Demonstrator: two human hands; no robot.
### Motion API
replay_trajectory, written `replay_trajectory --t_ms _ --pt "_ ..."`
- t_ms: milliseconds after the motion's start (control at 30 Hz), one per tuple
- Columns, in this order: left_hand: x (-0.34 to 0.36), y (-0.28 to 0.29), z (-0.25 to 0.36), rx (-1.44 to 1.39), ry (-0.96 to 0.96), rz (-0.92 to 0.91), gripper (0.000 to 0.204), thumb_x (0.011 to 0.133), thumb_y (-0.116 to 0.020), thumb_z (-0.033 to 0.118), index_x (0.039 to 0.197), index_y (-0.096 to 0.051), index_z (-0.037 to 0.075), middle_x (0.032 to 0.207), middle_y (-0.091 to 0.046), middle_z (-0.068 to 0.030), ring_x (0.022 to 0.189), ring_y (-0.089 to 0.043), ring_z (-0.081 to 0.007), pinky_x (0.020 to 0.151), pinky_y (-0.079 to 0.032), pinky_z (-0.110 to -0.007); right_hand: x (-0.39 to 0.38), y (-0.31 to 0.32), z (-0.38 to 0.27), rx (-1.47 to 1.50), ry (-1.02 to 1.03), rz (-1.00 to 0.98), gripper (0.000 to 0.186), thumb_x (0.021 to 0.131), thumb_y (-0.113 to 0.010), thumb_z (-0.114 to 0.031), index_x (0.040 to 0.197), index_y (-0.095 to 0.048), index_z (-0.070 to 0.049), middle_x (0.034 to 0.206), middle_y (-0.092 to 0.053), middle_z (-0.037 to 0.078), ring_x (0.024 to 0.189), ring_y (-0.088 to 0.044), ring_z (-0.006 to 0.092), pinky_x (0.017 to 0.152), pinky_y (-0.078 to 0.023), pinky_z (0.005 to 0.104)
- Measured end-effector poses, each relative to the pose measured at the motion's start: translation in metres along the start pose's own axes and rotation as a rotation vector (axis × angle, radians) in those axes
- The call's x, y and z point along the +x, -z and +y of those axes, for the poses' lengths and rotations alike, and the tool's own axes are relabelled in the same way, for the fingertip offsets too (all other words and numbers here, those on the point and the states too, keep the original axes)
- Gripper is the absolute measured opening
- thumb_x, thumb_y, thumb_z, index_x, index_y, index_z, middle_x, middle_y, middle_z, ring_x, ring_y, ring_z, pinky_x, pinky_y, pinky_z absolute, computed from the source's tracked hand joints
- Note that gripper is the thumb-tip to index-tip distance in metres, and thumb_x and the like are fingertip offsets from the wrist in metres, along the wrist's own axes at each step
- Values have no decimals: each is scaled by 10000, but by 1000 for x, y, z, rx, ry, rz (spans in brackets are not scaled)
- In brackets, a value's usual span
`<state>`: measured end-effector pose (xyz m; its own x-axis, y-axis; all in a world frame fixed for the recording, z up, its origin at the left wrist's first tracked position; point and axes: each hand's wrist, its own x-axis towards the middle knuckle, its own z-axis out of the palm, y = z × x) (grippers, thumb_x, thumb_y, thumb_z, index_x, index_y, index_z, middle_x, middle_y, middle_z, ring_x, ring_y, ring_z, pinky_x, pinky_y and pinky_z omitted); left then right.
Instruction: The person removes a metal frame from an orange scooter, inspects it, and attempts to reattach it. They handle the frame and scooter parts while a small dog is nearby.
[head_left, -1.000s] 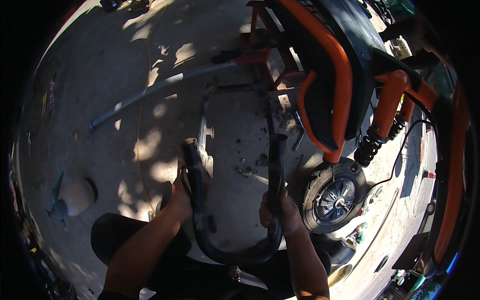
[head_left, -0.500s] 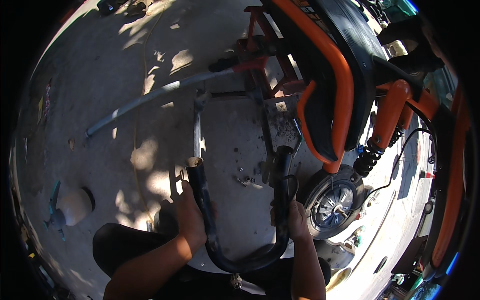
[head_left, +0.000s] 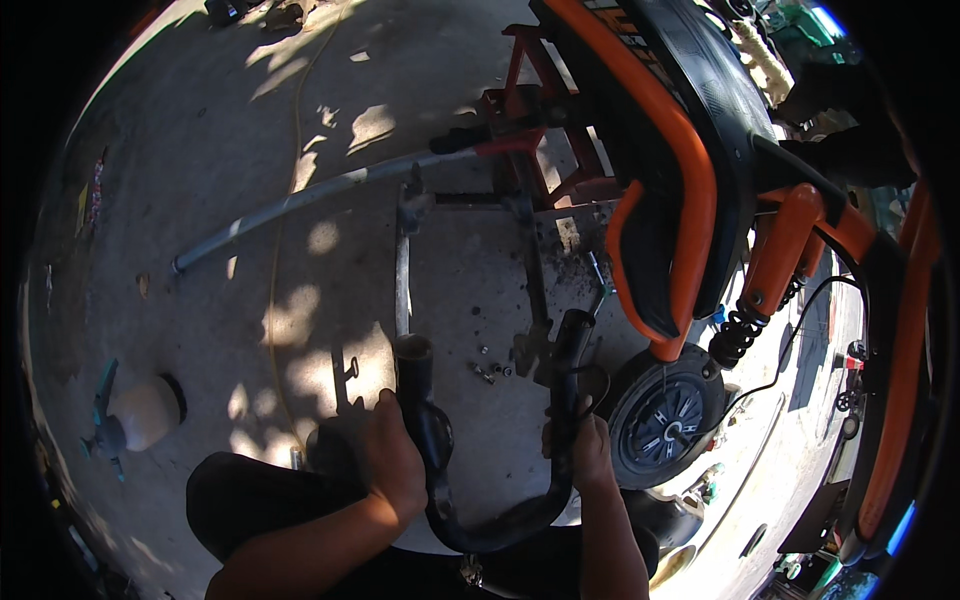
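Both-handed: left hand (head_left: pixel 392 462), right hand (head_left: pixel 590 452) gripping U-shaped black bar (head_left: pixel 480 525)

- The left hand (head_left: pixel 392 462) wraps around the black bent bar (head_left: pixel 470 520), so that part of the bar is hidden.
- The right hand (head_left: pixel 590 452) covers the bar's other arm.
- The small bits (head_left: pixel 492 370) on the concrete floor (head_left: pixel 200 180) are too tiny to tell.
- The orange and black scooter (head_left: pixel 690 200) is cut off at the top and right edges.
- The picture's corners are all black.
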<state>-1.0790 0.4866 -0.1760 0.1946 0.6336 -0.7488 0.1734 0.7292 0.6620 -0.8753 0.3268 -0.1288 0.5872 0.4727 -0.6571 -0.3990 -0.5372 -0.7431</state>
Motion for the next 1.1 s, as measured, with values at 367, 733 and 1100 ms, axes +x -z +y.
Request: replay_trajectory --t_ms 367,733,1100 --pt "-5 -6 1 -207 134 10 588 1083 -330 627 991 -586 105 729 -647 -100 630 -645 -226 605 -537 -365 -1 3 -2 -13 14 41 705 1110 -307 -599 1042 -640 19 719 -660 109 610 -636 186 601 -509 324" --pt "-13 -8 27 -333 283 -124 645 1030 -396 707 962 -590 95 744 -656 -118 673 -673 -240 641 -560 -377 -6 10 10 -35 64 91 671 1117 -368 -536 913 -657 34 729 -673 112 616 -652 172 585 -518 305" --pt "-11 -10 21 -325 280 -93 643 1013 -422 727 986 -605 112 753 -656 -108 676 -676 -246 637 -567 -386 -10 9 9 2 54 84 619 1127 -369 -483 944 -652 36 759 -686 112 636 -659 169 611 -540 305"
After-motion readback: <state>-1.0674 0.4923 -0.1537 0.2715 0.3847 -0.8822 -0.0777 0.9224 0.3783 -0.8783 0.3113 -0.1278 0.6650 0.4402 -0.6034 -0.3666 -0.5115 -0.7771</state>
